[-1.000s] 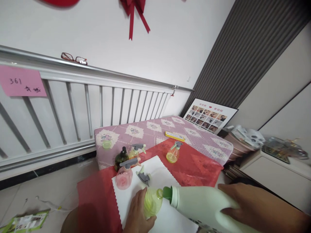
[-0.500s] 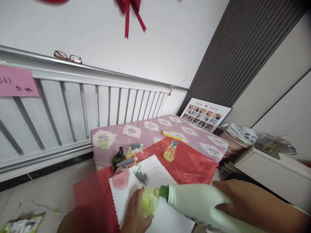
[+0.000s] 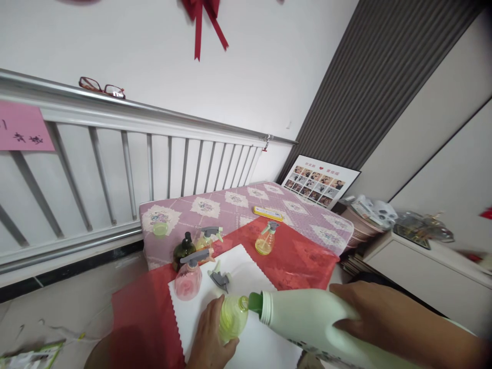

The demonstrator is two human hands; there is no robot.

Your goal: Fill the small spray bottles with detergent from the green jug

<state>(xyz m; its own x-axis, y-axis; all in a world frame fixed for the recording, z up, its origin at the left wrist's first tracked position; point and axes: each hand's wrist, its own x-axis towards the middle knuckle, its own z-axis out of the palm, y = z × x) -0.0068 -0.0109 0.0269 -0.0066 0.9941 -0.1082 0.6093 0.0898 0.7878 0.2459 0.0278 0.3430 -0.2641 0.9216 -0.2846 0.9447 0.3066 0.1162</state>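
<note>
My left hand (image 3: 210, 333) is wrapped round a small yellow-green spray bottle (image 3: 232, 319) with its top off, tilted to the right over a white scallop-edged mat (image 3: 265, 328). My right hand (image 3: 357, 307) grips a large pale green jug (image 3: 298, 310) by its handle, tipped nearly level. The jug's dark green spout meets the bottle's mouth; I cannot make out any liquid stream. Behind the bottle, a grey spray head (image 3: 220, 279) lies loose on the mat. A pink spray bottle (image 3: 188, 281) stands upright at the mat's left edge.
Beyond stand a dark green bottle (image 3: 183, 251), a yellow spray bottle (image 3: 205, 241) and a clear spray bottle with yellow liquid (image 3: 265, 241). A red cloth (image 3: 300, 266) covers part of the flowered table (image 3: 246, 200). A green cap (image 3: 160, 229) and a yellow case (image 3: 268, 213) lie farther back.
The whole view has shifted slightly, so everything sits a little farther left. Both hands keep their holds, and the jug's spout stays at the bottle's mouth.
</note>
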